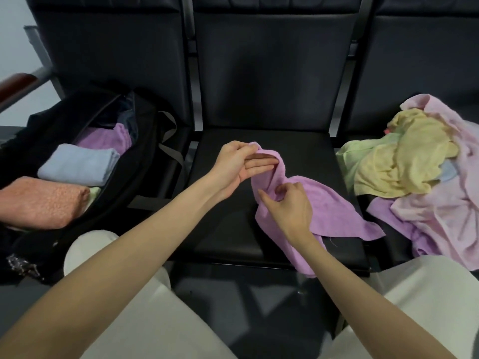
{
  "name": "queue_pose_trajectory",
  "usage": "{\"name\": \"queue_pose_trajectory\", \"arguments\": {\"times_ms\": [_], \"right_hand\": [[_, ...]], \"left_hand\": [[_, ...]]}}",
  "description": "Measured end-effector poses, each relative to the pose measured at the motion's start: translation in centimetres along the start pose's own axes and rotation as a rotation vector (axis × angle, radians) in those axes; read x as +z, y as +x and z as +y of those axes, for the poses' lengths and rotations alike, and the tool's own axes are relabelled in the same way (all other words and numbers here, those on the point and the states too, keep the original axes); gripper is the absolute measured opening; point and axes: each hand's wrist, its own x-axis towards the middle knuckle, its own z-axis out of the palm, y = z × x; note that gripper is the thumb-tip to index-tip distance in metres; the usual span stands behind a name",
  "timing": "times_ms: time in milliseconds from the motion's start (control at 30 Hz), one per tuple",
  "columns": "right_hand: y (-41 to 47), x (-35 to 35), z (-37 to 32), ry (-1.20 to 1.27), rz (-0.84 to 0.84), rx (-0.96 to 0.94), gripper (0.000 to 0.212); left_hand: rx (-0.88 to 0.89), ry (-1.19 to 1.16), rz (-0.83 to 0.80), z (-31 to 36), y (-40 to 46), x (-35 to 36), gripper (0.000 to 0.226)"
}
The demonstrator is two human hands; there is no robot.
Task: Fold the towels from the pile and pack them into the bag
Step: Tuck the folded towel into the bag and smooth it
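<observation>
A crumpled purple towel (pixel 326 203) lies on the middle black seat (pixel 228 229), one end hanging over the front edge. My left hand (pixel 238 167) pinches its upper corner between thumb and fingers. Just below, my right hand (pixel 287 206) pinches a fold along the towel's edge. On the left seat an open black bag (pixel 145 156) holds folded towels: an orange one (pixel 39 200), a light blue one (pixel 77 161) and a purple one (pixel 106 138). The unfolded pile (pixel 414 164) of yellow, green, pink and purple towels sits on the right seat.
Black seat backs (pixel 272 68) rise behind all three seats. A wooden armrest (pixel 18 84) sticks out at far left. My knees in pale trousers (pixel 145 320) are below the seat's front edge. Grey bag straps (pixel 168 141) lie between bag and middle seat.
</observation>
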Motion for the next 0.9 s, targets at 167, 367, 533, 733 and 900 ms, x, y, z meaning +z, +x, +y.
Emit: {"name": "queue_pose_trajectory", "arguments": {"times_ms": [167,367,533,733,900], "right_hand": [[0.7,0.4,-1.1,-0.071,-0.030,0.006,0.020],[0.1,-0.6,0.6,-0.134,-0.050,-0.010,0.018],[-0.3,-4.2,3.4,-0.131,-0.013,0.007,0.014],[0.2,-8.6,6.1,-0.061,-0.246,-0.093,0.012],[0.0,-10.4,8.3,-0.170,-0.347,-0.247,0.007]], "left_hand": [[-0.002,-0.024,0.006,0.0,-0.2,-0.5,0.031],[0.021,-0.053,0.166,-0.6,0.5,-2.9,0.033],[0.052,-0.010,0.447,-2.5,0.2,-5.8,0.014],[-0.091,0.446,0.586,-5.4,-0.6,-9.0,0.013],[-0.253,1.042,0.471,-7.2,-1.9,-11.1,0.017]]}}
